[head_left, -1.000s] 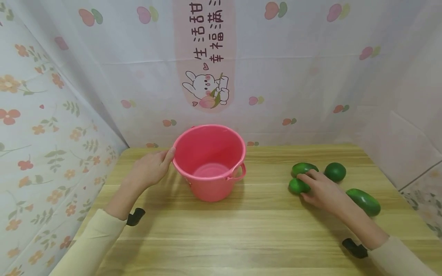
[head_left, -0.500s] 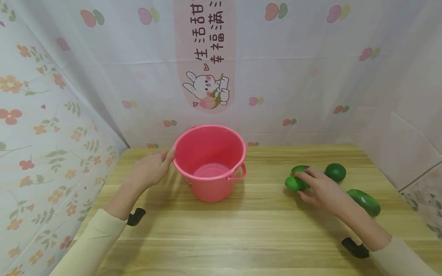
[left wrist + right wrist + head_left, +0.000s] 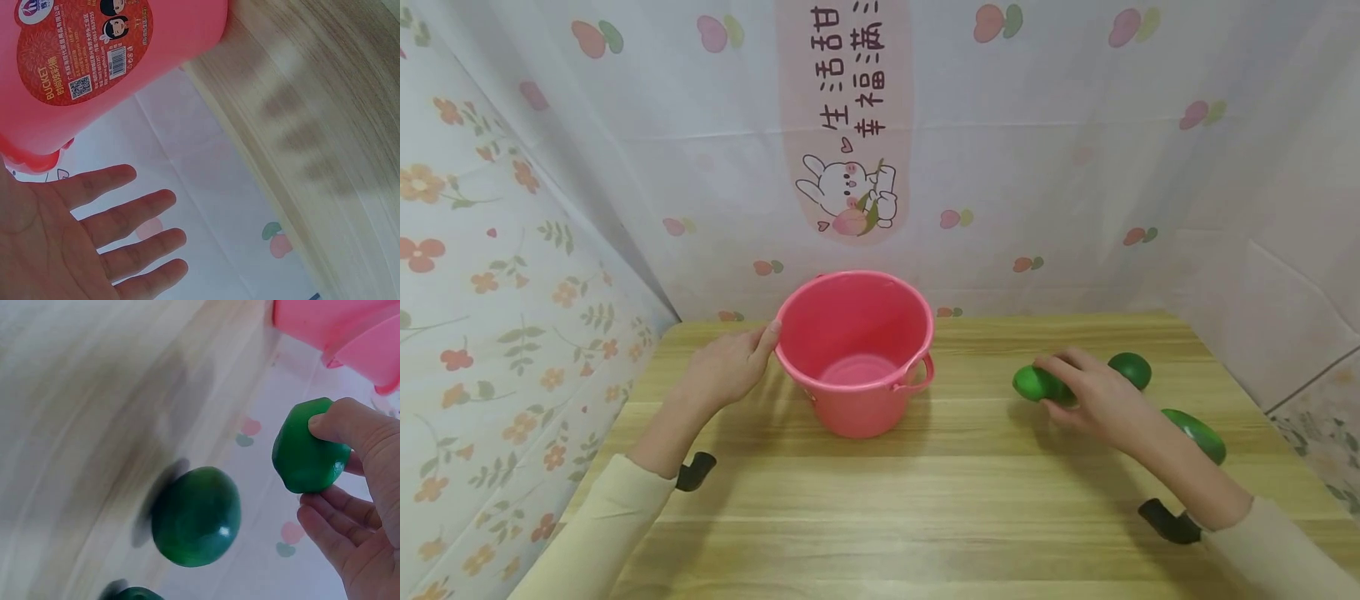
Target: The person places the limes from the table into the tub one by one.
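My left hand (image 3: 730, 367) is at the near left of the pink bucket (image 3: 861, 417), thumb against its rim. In the left wrist view its four fingers (image 3: 140, 215) extend straight and spread, apart from the bucket wall. At the right, my right hand (image 3: 1093, 400) grips a bright green, blunt-ended fruit (image 3: 1032, 383). In the right wrist view this green fruit (image 3: 312, 453) is pinched between thumb and fingers, raised off the table. A dark green oval fruit (image 3: 195, 515) lies beneath on the table. In the head view my hand covers the spot where another fruit was.
A round dark green fruit (image 3: 1132, 369) and a long glossy one (image 3: 1198, 437) lie on the wood table (image 3: 880, 517) beside my right hand. The bucket's handle (image 3: 917, 379) hangs on its right. Printed cloth (image 3: 700, 167) hangs behind and at the left.
My right hand has lifted the bright green fruit and moved slightly left with it. My left hand and the bucket have stayed in place.
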### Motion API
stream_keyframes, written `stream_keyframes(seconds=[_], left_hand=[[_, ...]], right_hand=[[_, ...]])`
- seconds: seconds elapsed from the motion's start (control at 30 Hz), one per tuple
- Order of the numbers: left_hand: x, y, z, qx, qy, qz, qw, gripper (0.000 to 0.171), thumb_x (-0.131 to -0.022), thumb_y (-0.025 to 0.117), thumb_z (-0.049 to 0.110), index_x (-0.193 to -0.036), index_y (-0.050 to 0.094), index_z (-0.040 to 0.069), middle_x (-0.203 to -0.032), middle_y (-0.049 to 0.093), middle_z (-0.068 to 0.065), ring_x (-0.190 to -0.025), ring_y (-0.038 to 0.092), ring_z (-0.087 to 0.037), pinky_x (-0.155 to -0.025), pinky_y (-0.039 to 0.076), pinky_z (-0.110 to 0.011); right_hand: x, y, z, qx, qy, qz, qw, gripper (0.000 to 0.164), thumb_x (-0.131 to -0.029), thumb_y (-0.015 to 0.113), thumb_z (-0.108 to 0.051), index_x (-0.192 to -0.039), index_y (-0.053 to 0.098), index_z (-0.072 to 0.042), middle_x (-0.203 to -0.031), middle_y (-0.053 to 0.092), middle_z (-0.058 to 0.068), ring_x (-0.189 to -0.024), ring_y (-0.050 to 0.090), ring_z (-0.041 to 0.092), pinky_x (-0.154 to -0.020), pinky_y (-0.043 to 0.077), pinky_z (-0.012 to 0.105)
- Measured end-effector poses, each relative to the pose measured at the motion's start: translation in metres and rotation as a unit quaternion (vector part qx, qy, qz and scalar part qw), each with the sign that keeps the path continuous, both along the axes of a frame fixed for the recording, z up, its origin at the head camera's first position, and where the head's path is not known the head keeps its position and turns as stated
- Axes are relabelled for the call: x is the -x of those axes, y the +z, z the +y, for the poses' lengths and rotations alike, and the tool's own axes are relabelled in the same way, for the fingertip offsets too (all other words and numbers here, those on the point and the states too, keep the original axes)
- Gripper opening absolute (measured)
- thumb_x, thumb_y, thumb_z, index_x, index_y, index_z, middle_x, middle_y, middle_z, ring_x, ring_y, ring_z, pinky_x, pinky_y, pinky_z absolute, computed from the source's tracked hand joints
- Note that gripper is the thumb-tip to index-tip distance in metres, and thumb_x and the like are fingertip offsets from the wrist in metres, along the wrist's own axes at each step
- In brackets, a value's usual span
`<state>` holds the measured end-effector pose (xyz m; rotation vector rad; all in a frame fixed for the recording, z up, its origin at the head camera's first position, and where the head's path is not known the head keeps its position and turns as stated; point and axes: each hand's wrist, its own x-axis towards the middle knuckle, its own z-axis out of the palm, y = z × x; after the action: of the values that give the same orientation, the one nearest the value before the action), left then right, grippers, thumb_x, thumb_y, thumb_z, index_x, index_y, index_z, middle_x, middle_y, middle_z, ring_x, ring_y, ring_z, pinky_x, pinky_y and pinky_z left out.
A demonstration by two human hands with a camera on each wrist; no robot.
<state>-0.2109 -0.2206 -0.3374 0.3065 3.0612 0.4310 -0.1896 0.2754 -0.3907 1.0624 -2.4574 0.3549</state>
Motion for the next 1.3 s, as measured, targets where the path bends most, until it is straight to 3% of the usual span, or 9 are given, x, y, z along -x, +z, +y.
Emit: stream_keyframes(seconds=[0.1, 0.17, 0.23, 0.43, 0.57, 0.7, 0.83, 1.0, 1.3], left_hand=[[-0.001, 0.0, 0.0, 0.001, 0.002, -0.003, 1.0, 0.072, -0.095, 0.01, 0.061, -0.144, 0.037, 0.015, -0.123, 0.056, -0.016, -0.107, 0.053, -0.037, -0.08, 0.041, -0.059], [-0.001, 0.0, 0.0, 0.002, 0.003, -0.004, 1.0, 0.073, -0.095, 0.01, 0.061, -0.144, 0.037, 0.015, -0.121, 0.056, -0.016, -0.106, 0.054, -0.037, -0.079, 0.041, -0.059], [-0.001, 0.0, 0.0, 0.002, 0.003, -0.005, 1.0, 0.073, -0.095, 0.01, 0.061, -0.144, 0.037, 0.014, -0.12, 0.057, -0.017, -0.105, 0.054, -0.037, -0.079, 0.041, -0.059], [-0.001, -0.001, -0.002, 0.001, 0.004, -0.01, 0.9999, 0.074, -0.095, 0.009, 0.061, -0.144, 0.037, 0.014, -0.122, 0.055, -0.018, -0.107, 0.053, -0.038, -0.08, 0.04, -0.059], [0.0, -0.002, -0.002, -0.004, 0.007, -0.016, 0.9998, 0.075, -0.094, 0.008, 0.063, -0.145, 0.035, 0.015, -0.123, 0.055, -0.017, -0.108, 0.053, -0.038, -0.08, 0.04, -0.059], [0.0, -0.002, -0.002, -0.014, 0.01, -0.025, 0.9995, 0.076, -0.093, 0.007, 0.064, -0.145, 0.034, 0.015, -0.128, 0.052, -0.017, -0.112, 0.05, -0.039, -0.083, 0.038, -0.06], [0.0, -0.003, -0.002, -0.025, 0.013, -0.031, 0.9991, 0.077, -0.093, 0.008, 0.064, -0.145, 0.035, 0.014, -0.13, 0.05, -0.017, -0.113, 0.049, -0.04, -0.085, 0.036, -0.061], [-0.001, -0.002, -0.001, -0.028, 0.014, -0.029, 0.9991, 0.078, -0.093, 0.008, 0.064, -0.144, 0.037, 0.012, -0.129, 0.051, -0.018, -0.112, 0.049, -0.04, -0.086, 0.036, -0.061], [0.0, -0.002, 0.0, -0.02, 0.014, -0.024, 0.9994, 0.079, -0.094, 0.007, 0.062, -0.142, 0.04, 0.009, -0.127, 0.052, -0.02, -0.112, 0.05, -0.041, -0.085, 0.037, -0.06]], right_hand=[[0.001, 0.004, -0.002, -0.004, -0.001, 0.003, 1.0, 0.055, -0.078, 0.073, -0.039, -0.117, 0.058, -0.004, -0.102, 0.053, 0.009, -0.078, 0.056, 0.018, -0.059, 0.048, 0.033], [0.002, 0.006, -0.003, -0.004, -0.004, 0.003, 1.0, 0.056, -0.069, 0.081, -0.022, -0.117, 0.058, -0.004, -0.102, 0.053, 0.009, -0.079, 0.056, 0.019, -0.06, 0.048, 0.034], [0.002, 0.009, -0.005, -0.002, -0.003, -0.001, 1.0, 0.059, -0.066, 0.082, -0.013, -0.118, 0.057, -0.003, -0.103, 0.053, 0.01, -0.08, 0.056, 0.02, -0.061, 0.048, 0.035], [0.004, 0.016, -0.008, 0.004, -0.002, -0.006, 1.0, 0.059, -0.067, 0.081, -0.011, -0.121, 0.056, -0.004, -0.104, 0.054, 0.01, -0.082, 0.056, 0.02, -0.063, 0.048, 0.036], [0.006, 0.021, -0.009, 0.013, 0.001, 0.002, 1.0, 0.052, -0.083, 0.067, -0.04, -0.121, 0.057, -0.004, -0.105, 0.054, 0.011, -0.083, 0.057, 0.022, -0.063, 0.049, 0.037], [0.009, 0.023, -0.011, 0.023, 0.004, 0.017, 1.0, 0.06, -0.089, 0.043, -0.054, -0.119, 0.057, -0.004, -0.105, 0.055, 0.012, -0.084, 0.058, 0.024, -0.063, 0.049, 0.039], [0.01, 0.027, -0.012, 0.029, 0.006, 0.02, 0.999, 0.053, -0.086, 0.058, -0.046, -0.119, 0.058, -0.004, -0.106, 0.055, 0.012, -0.085, 0.057, 0.024, -0.063, 0.049, 0.039], [0.009, 0.032, -0.015, 0.029, -0.003, 0.016, 0.999, 0.055, -0.07, 0.078, -0.016, -0.12, 0.057, -0.004, -0.106, 0.054, 0.011, -0.083, 0.056, 0.022, -0.062, 0.049, 0.038], [0.012, 0.042, -0.021, 0.048, 0.005, 0.031, 0.998, 0.052, -0.073, 0.074, -0.021, -0.12, 0.058, -0.004, -0.105, 0.054, 0.011, -0.086, 0.056, 0.022, -0.064, 0.048, 0.038]])
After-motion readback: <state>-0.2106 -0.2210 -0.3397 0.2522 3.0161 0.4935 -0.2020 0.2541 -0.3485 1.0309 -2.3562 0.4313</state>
